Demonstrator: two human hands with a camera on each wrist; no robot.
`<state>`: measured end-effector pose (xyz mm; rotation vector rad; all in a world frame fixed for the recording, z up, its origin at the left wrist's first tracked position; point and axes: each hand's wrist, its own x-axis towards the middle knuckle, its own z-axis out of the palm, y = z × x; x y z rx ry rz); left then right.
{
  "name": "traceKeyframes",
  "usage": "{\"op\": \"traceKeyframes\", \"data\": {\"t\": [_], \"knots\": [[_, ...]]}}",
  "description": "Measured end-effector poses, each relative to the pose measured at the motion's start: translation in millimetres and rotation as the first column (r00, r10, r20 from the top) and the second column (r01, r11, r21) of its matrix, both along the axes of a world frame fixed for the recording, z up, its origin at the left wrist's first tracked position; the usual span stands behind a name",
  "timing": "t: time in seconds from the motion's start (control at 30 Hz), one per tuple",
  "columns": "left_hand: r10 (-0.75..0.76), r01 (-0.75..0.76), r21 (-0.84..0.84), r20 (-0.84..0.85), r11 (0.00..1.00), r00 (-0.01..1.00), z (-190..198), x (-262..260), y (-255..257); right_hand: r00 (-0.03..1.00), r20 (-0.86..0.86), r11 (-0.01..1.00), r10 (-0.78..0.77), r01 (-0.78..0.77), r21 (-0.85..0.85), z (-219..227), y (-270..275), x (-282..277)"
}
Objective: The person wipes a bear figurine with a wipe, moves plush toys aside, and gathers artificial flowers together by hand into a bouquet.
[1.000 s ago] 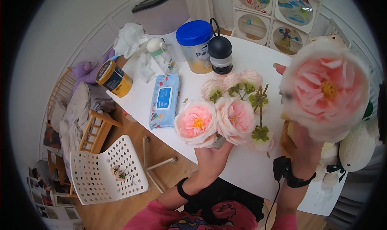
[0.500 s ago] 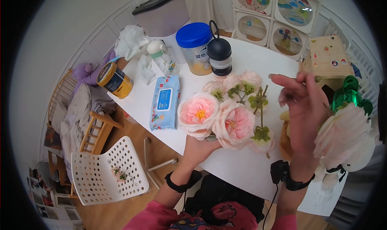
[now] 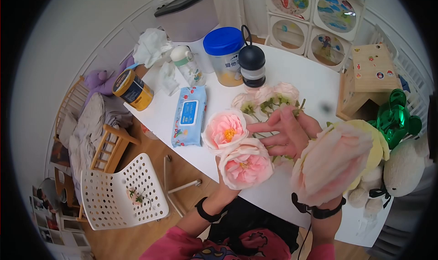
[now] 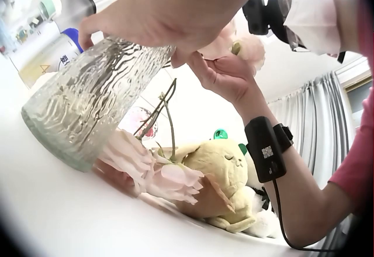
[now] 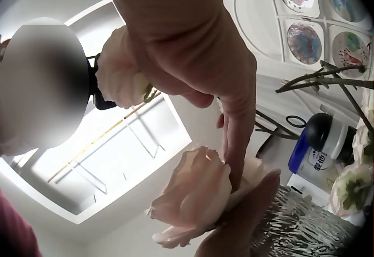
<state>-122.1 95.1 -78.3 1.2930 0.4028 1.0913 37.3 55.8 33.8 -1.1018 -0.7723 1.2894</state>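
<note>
My left hand (image 4: 169,11) grips the top of a ribbed clear glass vase (image 4: 87,105), which stands on the white table. Two open pink roses, one with a yellow centre (image 3: 225,131) and one below it (image 3: 246,166), rise over the rim and cover most of that hand in the head view. My right hand (image 3: 294,134) holds a third pink rose (image 3: 335,162) by its stem, the bloom hanging back over the wrist. Its fingers stretch left, right beside the vase roses. Behind them several loose roses (image 3: 285,92) lie with green sepals and stems showing.
On the table stand a wipes pack (image 3: 188,116), a blue-lidded tub (image 3: 223,55), a black-topped container (image 3: 252,61), a bottle (image 3: 187,64) and a yellow can (image 3: 133,90). Plush toys (image 3: 404,164) and a wooden box (image 3: 372,73) are at right; a white chair (image 3: 107,198) holds a small flower.
My right hand has swung from the right, leftward and down to the vase roses, carrying its rose along. The two vase roses have shifted, the front one lower and left.
</note>
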Motion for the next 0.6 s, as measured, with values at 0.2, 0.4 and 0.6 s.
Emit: {"op": "traceKeyframes", "data": {"t": [0.2,0.4,0.6], "knots": [[0.043,-0.035,0.107,-0.081,0.994,0.996,-13.5,8.1,5.2,0.982,-0.115,0.987,0.149,-0.154,-0.037,12.6,-4.1,0.8],[0.103,-0.069,0.205,-0.157,0.976,0.982,-30.3,-4.8,2.3,0.988,0.002,0.988,0.155,-0.155,-0.001,11.6,-4.3,2.7],[0.161,-0.087,0.307,-0.225,0.948,0.961,-46.5,-17.4,-1.6,0.972,0.226,0.998,-0.065,0.061,0.026,16.8,-7.8,6.5]]}}
